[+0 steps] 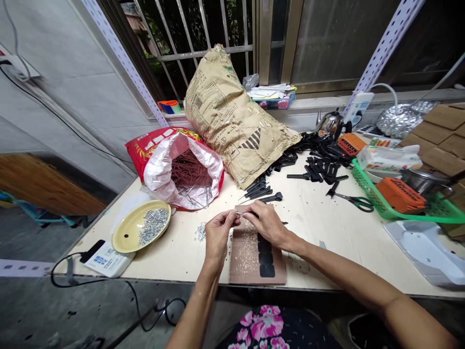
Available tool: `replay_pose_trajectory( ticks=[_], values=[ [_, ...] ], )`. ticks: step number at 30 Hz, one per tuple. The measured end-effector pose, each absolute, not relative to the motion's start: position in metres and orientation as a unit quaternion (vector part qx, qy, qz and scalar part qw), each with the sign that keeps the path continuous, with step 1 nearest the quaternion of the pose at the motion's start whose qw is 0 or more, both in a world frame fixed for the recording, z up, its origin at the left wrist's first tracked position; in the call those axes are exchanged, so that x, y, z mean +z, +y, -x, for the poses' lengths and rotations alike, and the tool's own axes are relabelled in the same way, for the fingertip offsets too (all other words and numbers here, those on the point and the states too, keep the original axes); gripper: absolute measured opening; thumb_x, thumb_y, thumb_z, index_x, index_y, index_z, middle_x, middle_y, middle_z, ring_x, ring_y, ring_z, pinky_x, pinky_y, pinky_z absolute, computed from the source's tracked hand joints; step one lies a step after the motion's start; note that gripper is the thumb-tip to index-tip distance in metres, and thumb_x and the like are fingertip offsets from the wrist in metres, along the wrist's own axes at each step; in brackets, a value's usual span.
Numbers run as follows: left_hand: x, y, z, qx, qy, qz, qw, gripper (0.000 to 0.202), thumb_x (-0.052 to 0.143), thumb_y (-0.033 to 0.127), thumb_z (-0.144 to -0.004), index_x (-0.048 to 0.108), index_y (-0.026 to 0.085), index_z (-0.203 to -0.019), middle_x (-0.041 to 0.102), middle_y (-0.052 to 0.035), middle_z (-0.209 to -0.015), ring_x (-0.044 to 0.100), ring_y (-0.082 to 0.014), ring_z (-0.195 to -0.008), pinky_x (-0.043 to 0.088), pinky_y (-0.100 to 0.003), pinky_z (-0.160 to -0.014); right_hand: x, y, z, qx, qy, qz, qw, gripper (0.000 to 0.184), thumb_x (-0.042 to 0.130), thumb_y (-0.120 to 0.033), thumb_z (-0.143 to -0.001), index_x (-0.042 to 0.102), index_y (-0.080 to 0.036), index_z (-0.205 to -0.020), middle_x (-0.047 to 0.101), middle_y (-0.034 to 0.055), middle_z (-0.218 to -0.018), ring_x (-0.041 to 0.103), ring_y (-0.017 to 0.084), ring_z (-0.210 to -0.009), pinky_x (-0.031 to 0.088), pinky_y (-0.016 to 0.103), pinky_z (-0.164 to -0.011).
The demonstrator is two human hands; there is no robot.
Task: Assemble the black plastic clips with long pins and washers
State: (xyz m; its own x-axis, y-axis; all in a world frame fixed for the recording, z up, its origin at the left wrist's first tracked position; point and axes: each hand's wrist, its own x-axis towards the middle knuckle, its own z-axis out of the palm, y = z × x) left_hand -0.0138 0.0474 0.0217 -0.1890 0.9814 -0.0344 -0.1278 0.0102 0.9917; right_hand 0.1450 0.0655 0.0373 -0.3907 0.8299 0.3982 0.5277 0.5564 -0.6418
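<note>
Both my hands meet above a brown board [250,257] at the table's front edge. My left hand [218,232] pinches a thin metal pin [240,213] at its fingertips. My right hand [267,223] is closed in a pinch against the same pin, with a small black plastic piece under its fingers. A row of black pieces [266,254] lies on the board. A few small silver parts [200,231] are scattered just left of my left hand.
A yellow dish [123,237] of silver parts sits front left, behind it a red-and-white bag of metal pins [189,174] and a tall brown paper sack [232,116]. Black plastic pieces [312,160], scissors [354,199] and a green basket [366,186] lie right.
</note>
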Motion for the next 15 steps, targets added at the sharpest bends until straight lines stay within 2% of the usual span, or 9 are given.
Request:
replay_pose_trajectory(
  ticks=[3,7,10,13,15],
  values=[
    [0.017,0.045,0.011,0.529,0.531,-0.422,0.509,0.028,0.07,0.038,-0.071,0.072,0.013,-0.083,0.067,-0.0039,-0.074,0.059,-0.0117,-0.067,0.049,-0.025,-0.069,0.034,0.066,-0.16,0.195,-0.821,0.433,0.317,0.017,0.047,-0.029,-0.093,0.062,-0.02,-0.092,0.057,0.0013,-0.084,0.053,0.012,-0.076,0.04,0.023,-0.068],
    [0.005,0.039,0.007,0.47,0.567,-0.45,0.504,0.045,0.063,0.046,-0.075,0.069,0.015,-0.107,0.066,-0.0056,-0.086,0.058,-0.0125,-0.068,0.048,-0.025,-0.063,0.021,0.071,-0.194,0.127,-0.839,0.46,0.262,0.019,0.047,-0.032,-0.094,0.062,-0.021,-0.092,0.058,0.0025,-0.089,0.052,0.014,-0.085,0.038,0.023,-0.066],
    [-0.005,0.035,0.004,0.434,0.59,-0.516,0.444,0.047,0.056,0.048,-0.08,0.066,0.015,-0.113,0.064,-0.0071,-0.09,0.056,-0.0129,-0.065,0.048,-0.027,-0.062,0.007,0.075,-0.215,0.068,-0.845,0.478,0.228,0.019,0.046,-0.031,-0.094,0.062,-0.021,-0.088,0.058,0.0034,-0.088,0.048,0.016,-0.085,0.036,0.024,-0.062],
    [-0.014,0.032,0.001,0.399,0.604,-0.594,0.35,0.04,0.053,0.044,-0.083,0.067,0.018,-0.111,0.064,-0.0074,-0.093,0.058,-0.0157,-0.072,0.048,-0.031,-0.072,-0.007,0.069,-0.222,0.042,-0.859,0.468,0.201,0.022,0.044,-0.027,-0.094,0.061,-0.019,-0.083,0.058,0.0038,-0.082,0.046,0.016,-0.08,0.035,0.024,-0.058],
    [-0.019,0.03,-0.001,0.399,0.612,-0.608,0.31,0.039,0.05,0.041,-0.086,0.066,0.019,-0.113,0.065,-0.0073,-0.093,0.06,-0.0176,-0.079,0.048,-0.032,-0.076,-0.014,0.061,-0.222,0.05,-0.894,0.404,0.186,0.025,0.041,-0.023,-0.095,0.06,-0.017,-0.081,0.057,0.003,-0.077,0.045,0.015,-0.076,0.035,0.023,-0.057]
  ],
)
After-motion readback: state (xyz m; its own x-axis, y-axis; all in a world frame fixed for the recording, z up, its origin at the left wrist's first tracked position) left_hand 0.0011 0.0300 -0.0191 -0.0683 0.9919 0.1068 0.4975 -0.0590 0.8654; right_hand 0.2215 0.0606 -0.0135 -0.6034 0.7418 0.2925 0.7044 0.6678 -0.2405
